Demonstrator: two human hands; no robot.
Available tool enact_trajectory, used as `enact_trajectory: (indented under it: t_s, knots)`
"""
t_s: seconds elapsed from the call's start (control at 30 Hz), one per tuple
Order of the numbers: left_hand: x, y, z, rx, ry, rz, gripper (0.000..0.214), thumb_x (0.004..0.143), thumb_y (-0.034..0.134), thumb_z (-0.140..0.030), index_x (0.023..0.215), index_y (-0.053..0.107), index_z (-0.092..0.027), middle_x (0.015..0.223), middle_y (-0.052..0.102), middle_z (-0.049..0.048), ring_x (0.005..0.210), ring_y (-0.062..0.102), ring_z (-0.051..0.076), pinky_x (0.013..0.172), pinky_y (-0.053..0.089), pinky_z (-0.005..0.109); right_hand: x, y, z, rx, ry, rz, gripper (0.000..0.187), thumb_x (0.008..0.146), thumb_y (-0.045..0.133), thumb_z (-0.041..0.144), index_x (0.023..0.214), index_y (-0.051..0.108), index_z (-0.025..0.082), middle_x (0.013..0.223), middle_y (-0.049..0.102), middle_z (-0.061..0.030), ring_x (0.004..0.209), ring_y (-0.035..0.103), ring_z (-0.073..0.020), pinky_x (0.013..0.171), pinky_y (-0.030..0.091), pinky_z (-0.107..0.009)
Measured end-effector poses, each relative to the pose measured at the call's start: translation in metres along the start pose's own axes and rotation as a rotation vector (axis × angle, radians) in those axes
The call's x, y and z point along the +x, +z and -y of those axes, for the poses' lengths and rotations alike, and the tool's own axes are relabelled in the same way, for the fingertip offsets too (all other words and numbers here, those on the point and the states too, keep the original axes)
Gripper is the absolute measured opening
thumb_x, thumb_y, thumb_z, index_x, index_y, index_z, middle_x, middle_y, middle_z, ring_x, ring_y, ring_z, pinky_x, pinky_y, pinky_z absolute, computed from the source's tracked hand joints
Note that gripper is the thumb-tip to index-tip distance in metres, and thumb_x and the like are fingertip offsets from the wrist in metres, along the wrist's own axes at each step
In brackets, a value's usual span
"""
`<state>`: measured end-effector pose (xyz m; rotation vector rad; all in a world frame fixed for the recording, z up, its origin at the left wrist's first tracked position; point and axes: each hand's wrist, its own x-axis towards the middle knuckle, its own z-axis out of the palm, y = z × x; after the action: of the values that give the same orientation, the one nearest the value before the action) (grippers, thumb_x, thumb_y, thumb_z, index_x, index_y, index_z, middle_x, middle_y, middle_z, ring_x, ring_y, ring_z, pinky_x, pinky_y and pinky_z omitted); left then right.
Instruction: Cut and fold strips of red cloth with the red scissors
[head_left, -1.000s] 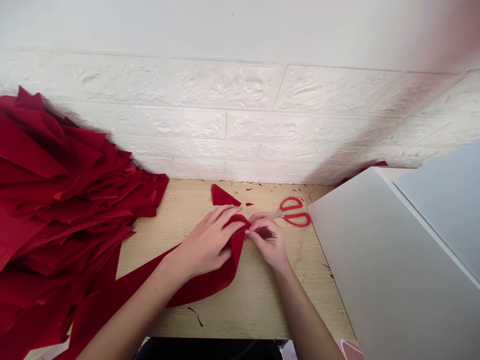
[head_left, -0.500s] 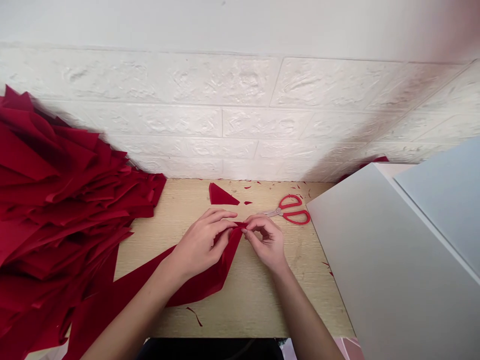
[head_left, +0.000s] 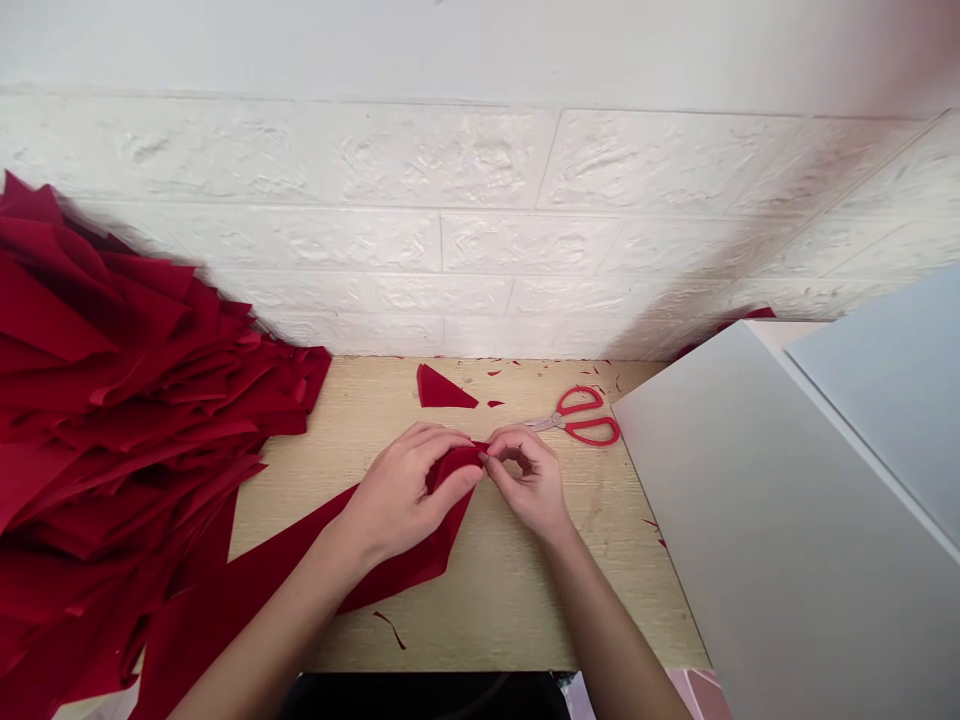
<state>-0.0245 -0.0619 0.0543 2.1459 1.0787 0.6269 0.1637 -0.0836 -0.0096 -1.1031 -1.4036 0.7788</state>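
A long strip of dark red fabric [head_left: 405, 575] runs from the lower left up to its narrow end between my hands. My right hand [head_left: 531, 480] pinches that end between thumb and fingertips. On the strip's other side my left hand [head_left: 409, 490] curves around the fabric near the tip, thumb in front and fingers behind. Just beyond my right hand lie scissors [head_left: 592, 418] with red handles, their blades pointing left. A small red fabric scrap [head_left: 442, 388] rests on the table past my left hand.
A tall heap of red fabric pieces [head_left: 135, 400] fills the left side. To the right a white box-like panel [head_left: 780, 500] stands on the wooden table [head_left: 517, 610]. White brick-patterned wall [head_left: 480, 240] closes off the back. Tiny red clippings lie about.
My left fingers and thumb have spread further apart around the strip near its tip. My right hand keeps its pinch, shifted very slightly left.
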Motion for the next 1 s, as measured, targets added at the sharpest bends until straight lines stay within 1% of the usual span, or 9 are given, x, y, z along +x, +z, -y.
enact_trajectory:
  t_s: [0.07, 0.17, 0.27, 0.33, 0.47, 0.6, 0.73, 0.87, 1.0]
  knots:
    - [0.000, 0.003, 0.003, 0.112, 0.029, -0.046, 0.023, 0.096, 0.056, -0.034, 0.108, 0.069, -0.019, 0.117, 0.070, 0.0072, 0.113, 0.059, 0.022, 0.101, 0.050, 0.042, -0.001, 0.000, 0.000, -0.005, 0.010, 0.004, 0.007, 0.085, 0.064, 0.017, 0.080, 0.063, 0.022, 0.082, 0.064, -0.0016, 0.071, 0.060, -0.0132, 0.063, 0.052, -0.025]
    - [0.000, 0.006, 0.006, 0.278, 0.057, -0.140, 0.019, 0.097, 0.053, -0.027, 0.096, 0.071, -0.020, 0.114, 0.068, 0.0080, 0.110, 0.057, 0.023, 0.095, 0.051, 0.041, -0.002, 0.001, 0.000, -0.006, 0.025, -0.003, 0.007, 0.085, 0.065, 0.018, 0.080, 0.062, 0.022, 0.082, 0.063, -0.0017, 0.071, 0.060, -0.0130, 0.063, 0.052, -0.025]
    - [-0.001, 0.006, 0.007, 0.376, 0.069, -0.218, 0.020, 0.096, 0.055, -0.030, 0.093, 0.072, -0.020, 0.104, 0.064, 0.0086, 0.098, 0.055, 0.023, 0.082, 0.052, 0.037, -0.002, 0.002, -0.001, -0.002, 0.030, -0.011, 0.006, 0.086, 0.066, 0.022, 0.082, 0.062, 0.022, 0.082, 0.063, -0.0018, 0.069, 0.059, -0.0125, 0.062, 0.052, -0.025]
    - [-0.001, 0.006, 0.007, 0.392, 0.076, -0.233, 0.021, 0.096, 0.055, -0.031, 0.092, 0.072, -0.020, 0.097, 0.063, 0.0077, 0.092, 0.054, 0.022, 0.078, 0.051, 0.034, -0.002, 0.002, -0.001, -0.007, 0.020, -0.012, 0.004, 0.087, 0.066, 0.023, 0.085, 0.062, 0.022, 0.082, 0.063, -0.0015, 0.067, 0.058, -0.0121, 0.062, 0.052, -0.025]
    - [-0.002, 0.009, 0.008, 0.313, 0.076, -0.174, 0.023, 0.098, 0.053, -0.032, 0.091, 0.071, -0.020, 0.088, 0.068, 0.0047, 0.087, 0.056, 0.019, 0.078, 0.049, 0.032, -0.001, 0.001, 0.001, -0.064, -0.071, 0.002, 0.004, 0.087, 0.067, 0.019, 0.089, 0.065, 0.022, 0.086, 0.062, -0.0018, 0.066, 0.058, -0.0114, 0.061, 0.052, -0.025]
    - [-0.001, 0.012, 0.011, 0.249, 0.027, -0.124, 0.024, 0.097, 0.054, -0.034, 0.087, 0.070, -0.019, 0.082, 0.071, 0.0029, 0.082, 0.059, 0.018, 0.076, 0.047, 0.031, 0.000, -0.001, 0.002, -0.160, -0.163, 0.003, 0.006, 0.087, 0.068, 0.019, 0.089, 0.070, 0.024, 0.094, 0.063, -0.0051, 0.085, 0.064, -0.0163, 0.069, 0.055, -0.028]
    - [0.000, 0.014, 0.013, 0.236, -0.002, -0.106, 0.027, 0.097, 0.054, -0.036, 0.085, 0.069, -0.018, 0.080, 0.071, 0.0025, 0.077, 0.061, 0.018, 0.073, 0.046, 0.030, 0.000, -0.002, 0.000, -0.189, -0.157, -0.002, 0.005, 0.089, 0.068, 0.023, 0.091, 0.073, 0.025, 0.095, 0.064, -0.0055, 0.088, 0.064, -0.0175, 0.075, 0.056, -0.030]
    - [0.000, 0.014, 0.012, 0.222, -0.033, -0.087, 0.028, 0.098, 0.053, -0.038, 0.086, 0.070, -0.019, 0.082, 0.071, 0.0026, 0.077, 0.063, 0.017, 0.071, 0.045, 0.028, -0.001, -0.001, -0.002, -0.193, -0.117, 0.013, 0.007, 0.091, 0.065, 0.025, 0.091, 0.072, 0.024, 0.094, 0.066, -0.0059, 0.083, 0.064, -0.0170, 0.070, 0.055, -0.030]
    - [-0.001, 0.012, 0.011, 0.200, -0.079, -0.062, 0.028, 0.098, 0.052, -0.040, 0.089, 0.070, -0.020, 0.084, 0.071, 0.0028, 0.079, 0.064, 0.017, 0.072, 0.045, 0.028, -0.001, -0.001, -0.002, -0.202, -0.132, 0.019, 0.007, 0.093, 0.064, 0.024, 0.091, 0.070, 0.023, 0.091, 0.067, -0.0048, 0.081, 0.064, -0.0162, 0.071, 0.053, -0.030]
